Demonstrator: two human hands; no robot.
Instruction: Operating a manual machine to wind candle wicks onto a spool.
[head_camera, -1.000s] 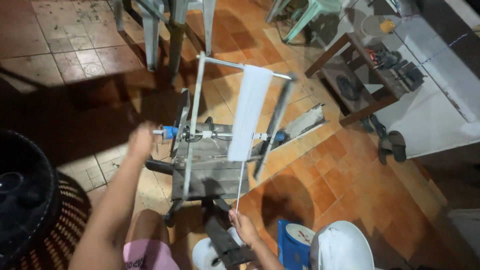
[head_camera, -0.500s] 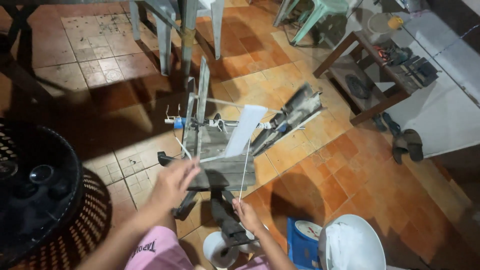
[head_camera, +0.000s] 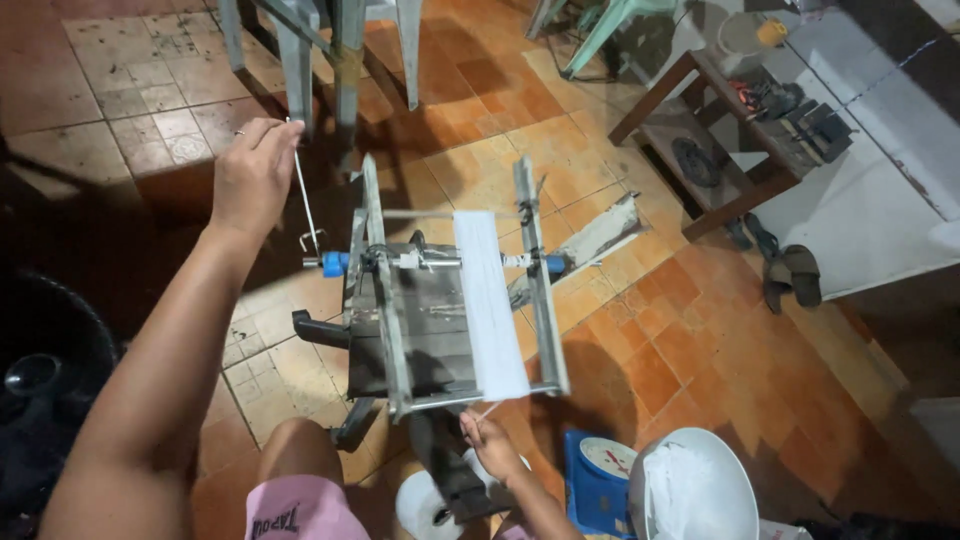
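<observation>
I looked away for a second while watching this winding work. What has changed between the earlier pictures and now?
The left hand has swung the crank handle from low beside the frame up and away, still gripping it. The winding frame has turned with it, so the white band of thread now lies flat on top. The right hand stays below the frame, still pinching the thread.
</observation>
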